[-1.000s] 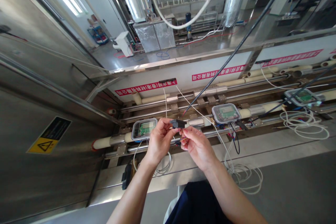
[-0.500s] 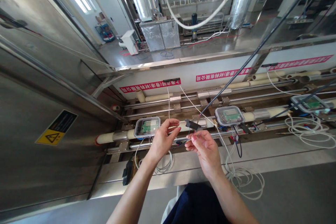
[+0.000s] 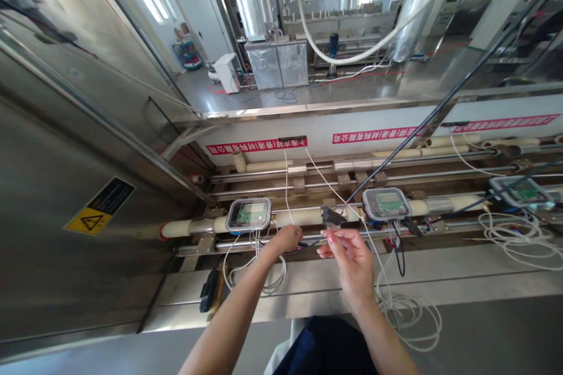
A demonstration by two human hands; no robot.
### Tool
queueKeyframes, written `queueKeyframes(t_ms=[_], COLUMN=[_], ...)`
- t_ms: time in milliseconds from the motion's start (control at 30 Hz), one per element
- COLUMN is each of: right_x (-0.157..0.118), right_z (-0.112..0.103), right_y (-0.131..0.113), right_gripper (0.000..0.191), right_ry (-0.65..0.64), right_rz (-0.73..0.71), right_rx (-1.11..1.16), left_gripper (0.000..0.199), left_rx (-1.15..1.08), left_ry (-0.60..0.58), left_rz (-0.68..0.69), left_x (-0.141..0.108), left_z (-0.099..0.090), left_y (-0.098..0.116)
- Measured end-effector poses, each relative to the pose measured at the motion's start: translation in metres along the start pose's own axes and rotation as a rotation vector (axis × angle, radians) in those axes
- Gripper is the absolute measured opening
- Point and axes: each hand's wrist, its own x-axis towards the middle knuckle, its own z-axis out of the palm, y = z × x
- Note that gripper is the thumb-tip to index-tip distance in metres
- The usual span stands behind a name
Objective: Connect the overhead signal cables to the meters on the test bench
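My right hand [image 3: 354, 263] is closed, thumb and forefinger pinching a thin wire just below a piece of black tape [image 3: 333, 215]. The tape hangs at the pale pipe [image 3: 303, 215], beside a long dark cable [image 3: 396, 146] that slants down from the upper right. Lower on the left, my left hand [image 3: 287, 240] reaches down with its fingers curled and mostly hidden; what they hold is not visible. A short dark lead [image 3: 310, 244] runs between the two hands. On either side sit clear-lidded boxes with green circuit boards, one at left [image 3: 248, 215] and one at right [image 3: 387, 205].
Coils of white cable lie below the left box [image 3: 275, 281], on the ledge and floor [image 3: 416, 316], and far right [image 3: 519, 228]. A black-and-yellow object [image 3: 211, 292] stands on the metal ledge [image 3: 308, 281]. A steel wall [image 3: 65, 281] rises at left; a glass pane is ahead.
My left hand has lowered from beside the black tape to the dark lead, its fingers curling out of sight. My right hand keeps its pinch, slightly lower and further right. The view has shifted a little.
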Motion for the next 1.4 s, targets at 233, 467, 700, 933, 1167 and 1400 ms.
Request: queueKeyframes(t_ms=[233, 467, 700, 933, 1167, 1400], right_x=[0.000, 0.006, 0.011, 0.012, 0.012, 0.011], right_z=[0.005, 0.009, 0.009, 0.010, 0.013, 0.020], right_y=[-0.002, 0.000, -0.008, -0.014, -0.017, -0.023], right_gripper=[0.013, 0.024, 0.029, 0.026, 0.027, 0.028], right_ry=[-0.055, -0.239, -0.362, -0.385, -0.401, -0.511], right_rz=[-0.042, -0.033, -0.094, -0.113, -0.059, -0.025], right_rx=[-0.059, -0.303, -0.535, -0.554, -0.503, -0.531], left_gripper=[0.038, 0.056, 0.062, 0.024, 0.022, 0.030], left_rx=[-0.523, -0.913, -0.574, -0.206, -0.440, -1.127], left_ry=[0.012, -0.018, 0.126, 0.349, 0.320, 0.162], left_rz=[0.109, 0.176, 0.127, 0.183, 0.240, 0.197], left_x=[-0.033, -0.065, -0.070, -0.072, -0.082, -0.074], left_z=[-0.037, -0.050, -0.039, -0.036, -0.035, -0.028], left_y=[0.025, 0.049, 0.049, 0.049, 0.056, 0.039])
